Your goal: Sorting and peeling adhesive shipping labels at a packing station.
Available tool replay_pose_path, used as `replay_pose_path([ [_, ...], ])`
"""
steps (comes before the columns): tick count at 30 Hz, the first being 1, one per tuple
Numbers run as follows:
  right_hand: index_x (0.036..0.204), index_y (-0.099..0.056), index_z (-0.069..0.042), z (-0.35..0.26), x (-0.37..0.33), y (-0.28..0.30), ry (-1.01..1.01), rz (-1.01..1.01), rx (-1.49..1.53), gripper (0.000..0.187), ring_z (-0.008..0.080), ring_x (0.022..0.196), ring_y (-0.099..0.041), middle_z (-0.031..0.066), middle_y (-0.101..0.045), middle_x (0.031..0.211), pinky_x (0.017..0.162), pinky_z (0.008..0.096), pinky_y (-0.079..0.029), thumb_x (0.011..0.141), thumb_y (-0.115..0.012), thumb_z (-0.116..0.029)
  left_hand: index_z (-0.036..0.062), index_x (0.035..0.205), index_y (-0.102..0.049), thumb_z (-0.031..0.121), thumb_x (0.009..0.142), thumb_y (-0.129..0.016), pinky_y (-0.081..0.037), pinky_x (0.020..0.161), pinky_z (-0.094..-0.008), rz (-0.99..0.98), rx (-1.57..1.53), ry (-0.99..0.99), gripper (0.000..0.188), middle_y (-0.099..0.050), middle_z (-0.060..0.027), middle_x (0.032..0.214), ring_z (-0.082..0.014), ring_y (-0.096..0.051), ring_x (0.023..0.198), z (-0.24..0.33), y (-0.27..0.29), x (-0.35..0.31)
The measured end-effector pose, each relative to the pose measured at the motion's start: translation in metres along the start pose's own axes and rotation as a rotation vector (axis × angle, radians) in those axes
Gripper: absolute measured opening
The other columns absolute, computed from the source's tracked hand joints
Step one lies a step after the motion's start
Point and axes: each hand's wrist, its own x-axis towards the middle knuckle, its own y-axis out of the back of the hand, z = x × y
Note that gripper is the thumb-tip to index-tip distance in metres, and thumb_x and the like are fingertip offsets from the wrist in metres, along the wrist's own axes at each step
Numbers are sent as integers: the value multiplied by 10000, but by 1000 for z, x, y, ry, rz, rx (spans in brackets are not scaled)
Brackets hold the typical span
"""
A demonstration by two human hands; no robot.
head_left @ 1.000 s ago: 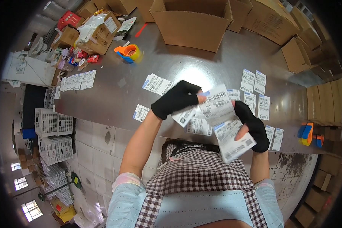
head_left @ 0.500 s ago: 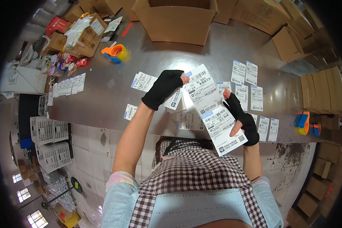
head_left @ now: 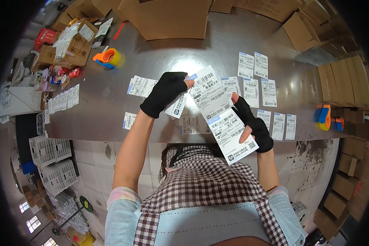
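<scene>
Black fingerless gloves cover both my hands. Thumb and fingers of my left hand [head_left: 168,94] pinch the upper end of a white printed shipping label [head_left: 209,91]. More labels stick out beneath that hand. My right hand [head_left: 253,127] grips another shipping label [head_left: 233,137], its thumb on the front and its fingers at the side. The two labels overlap end to end, tilted, above the near part of the metal table [head_left: 160,53]. Under my forearms lie loose labels, one of them a label [head_left: 192,125] between my hands near the table's front edge.
Several labels [head_left: 261,91] lie in rows on the right. A tape dispenser [head_left: 110,58] stands at the left, another tape dispenser [head_left: 323,117] at the right edge. An open carton [head_left: 168,20] sits at the back. Small packages and a row of labels [head_left: 63,100] occupy the left end.
My view has shifted slightly, so the table's contents sit further left and higher. Both hands keep their hold on the labels, almost unchanged.
</scene>
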Motion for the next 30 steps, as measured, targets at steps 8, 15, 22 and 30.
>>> replay_pose_path([
  [8,603,-641,-71,6,-4,7,-112,60,47,68,322,1359,-69,150,-169,1452,1069,458,-118,651,-677,-39,-19,824,-621,264,796,-605,-391,590,-223,-38,117,12,284,-547,11,657,-57,-474,620,2,-7,1],
  [15,831,-654,-74,27,-12,23,55,172,-685,245,272,1223,-379,127,-453,1273,1068,414,-173,624,-542,-6,33,898,-657,272,722,-701,-416,617,-267,-334,537,-142,300,-578,-38,725,-106,-509,654,9,-41,-5],
  [22,919,-614,-120,65,-37,10,-232,227,-1658,231,213,878,-528,54,-544,833,1002,469,-276,706,-548,-58,0,856,-593,229,755,-649,-412,640,-272,40,476,-384,257,-538,-53,719,-138,-500,678,-34,-35,-17],
  [30,1238,-453,-80,75,-72,9,-295,294,-1645,513,176,800,-492,33,-490,772,898,416,-309,741,-563,-142,-12,669,-405,151,783,-608,-312,560,-281,76,510,-266,284,-373,-56,629,-155,-369,598,-21,-43,-22],
])
